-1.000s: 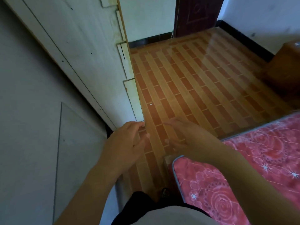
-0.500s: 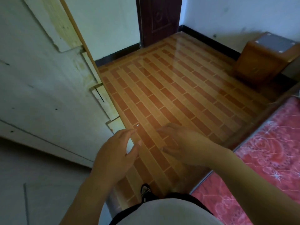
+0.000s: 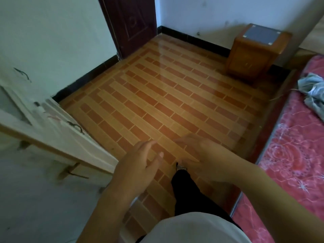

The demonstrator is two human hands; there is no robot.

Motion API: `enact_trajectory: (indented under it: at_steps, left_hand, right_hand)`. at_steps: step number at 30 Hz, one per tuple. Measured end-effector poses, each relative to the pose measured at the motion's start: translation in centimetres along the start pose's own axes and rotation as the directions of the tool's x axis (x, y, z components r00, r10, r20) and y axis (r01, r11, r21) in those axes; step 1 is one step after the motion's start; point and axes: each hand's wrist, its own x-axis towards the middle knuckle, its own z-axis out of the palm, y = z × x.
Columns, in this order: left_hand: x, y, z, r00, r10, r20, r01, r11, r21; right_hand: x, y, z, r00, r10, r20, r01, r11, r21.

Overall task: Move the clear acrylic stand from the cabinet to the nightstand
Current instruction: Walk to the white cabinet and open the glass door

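Observation:
My left hand (image 3: 140, 163) and my right hand (image 3: 198, 155) are held close together at waist height over the floor, fingers curled as if gripping opposite sides of something. Between them the clear acrylic stand (image 3: 169, 148) is almost invisible; only a faint straight edge and a slight sheen over the tiles show it. The wooden nightstand (image 3: 254, 55), with a grey glass top, stands at the far right against the wall, well beyond my hands. The white cabinet (image 3: 57, 130) with its drawer fronts is at my left.
A brick-patterned tile floor (image 3: 166, 95) lies between me and the nightstand. A bed with a red floral mattress (image 3: 294, 155) runs along the right, a crumpled grey cloth (image 3: 313, 95) on it. A dark door (image 3: 133, 23) stands at the back. My leg and shoe are below my hands.
My view has swung right, away from the cabinet; the nightstand has come fully into sight. Both hands kept the same spacing and pose and moved out over the open floor.

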Motion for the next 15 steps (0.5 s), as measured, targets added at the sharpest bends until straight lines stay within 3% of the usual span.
enact_trajectory:
  at_steps: [9, 15]
  left_hand:
    - [22.1, 4.1, -3.9, 0.996, 0.079, 0.038, -0.078, 0.997, -0.020]
    - [32.5, 4.8, -6.4, 1.000, 0.006, 0.011, -0.005, 0.996, -0.086]
  right_hand:
    - [13.8, 8.2, -11.7, 0.991, 0.096, -0.094, -0.100, 0.994, -0.037]
    - [23.0, 12.2, -19.0, 0.995, 0.078, -0.059, -0.083, 0.992, -0.095]
